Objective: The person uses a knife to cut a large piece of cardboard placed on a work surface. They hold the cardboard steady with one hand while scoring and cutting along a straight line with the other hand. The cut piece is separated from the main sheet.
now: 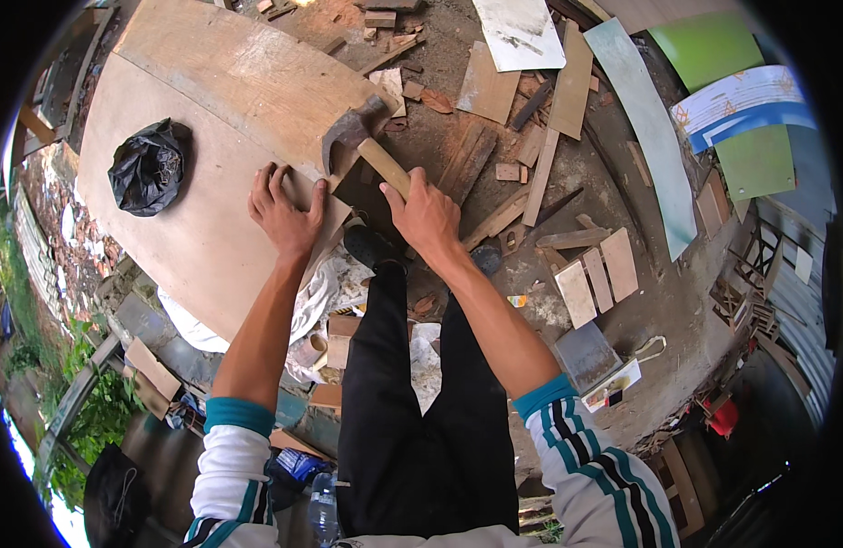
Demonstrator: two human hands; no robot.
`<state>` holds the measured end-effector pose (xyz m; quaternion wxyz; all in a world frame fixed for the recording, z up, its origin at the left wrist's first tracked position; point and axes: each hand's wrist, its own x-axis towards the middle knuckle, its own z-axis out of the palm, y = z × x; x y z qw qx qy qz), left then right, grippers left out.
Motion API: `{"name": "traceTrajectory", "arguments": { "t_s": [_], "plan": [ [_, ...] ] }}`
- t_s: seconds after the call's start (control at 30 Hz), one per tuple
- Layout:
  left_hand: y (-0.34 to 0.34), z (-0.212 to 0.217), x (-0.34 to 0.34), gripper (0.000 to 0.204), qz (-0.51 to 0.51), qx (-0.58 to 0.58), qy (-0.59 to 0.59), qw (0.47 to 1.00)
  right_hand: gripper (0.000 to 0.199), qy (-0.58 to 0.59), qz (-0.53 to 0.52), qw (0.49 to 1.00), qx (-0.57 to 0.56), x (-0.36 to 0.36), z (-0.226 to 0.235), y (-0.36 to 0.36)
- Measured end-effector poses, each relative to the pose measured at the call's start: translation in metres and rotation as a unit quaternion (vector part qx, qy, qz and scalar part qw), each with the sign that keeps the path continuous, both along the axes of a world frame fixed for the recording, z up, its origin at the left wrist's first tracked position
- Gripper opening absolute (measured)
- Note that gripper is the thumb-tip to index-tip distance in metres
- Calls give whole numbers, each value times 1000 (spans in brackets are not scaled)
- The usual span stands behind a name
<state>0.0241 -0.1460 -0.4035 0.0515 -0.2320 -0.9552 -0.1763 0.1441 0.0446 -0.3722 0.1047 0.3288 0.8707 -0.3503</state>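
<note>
My right hand point(423, 216) is closed round the wooden handle of a claw hammer point(383, 166). The hammer's dark metal head lies over the corner of a large pale wooden board point(202, 247). Beside that corner, my left hand point(289, 217) presses on the board with its fingers apart and thumb toward the edge. No held object shows in it. Farther left on the board sits a crumpled black plastic bag point(150, 169), open at the top; its small dark contents are too small to name.
Wood offcuts point(576, 239) and planks litter the ground ahead and to the right. A long pale strip point(645, 137) and a green panel point(754, 164) lie at the right. White cloth point(319, 297) hangs below the board. A plastic bottle point(324, 511) stands by my leg.
</note>
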Motion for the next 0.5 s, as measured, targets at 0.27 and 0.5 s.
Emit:
{"name": "traceTrajectory", "arguments": {
  "t_s": [0.27, 0.5],
  "plan": [
    [-2, -7, -1, 66, -10, -13, 19, 1000, 53, -122, -165, 976, -78, 144, -109, 13],
    [0, -14, -1, 64, -15, -2, 15, 1000, 25, -340, -346, 828, -281, 198, -217, 91]
  ]
}}
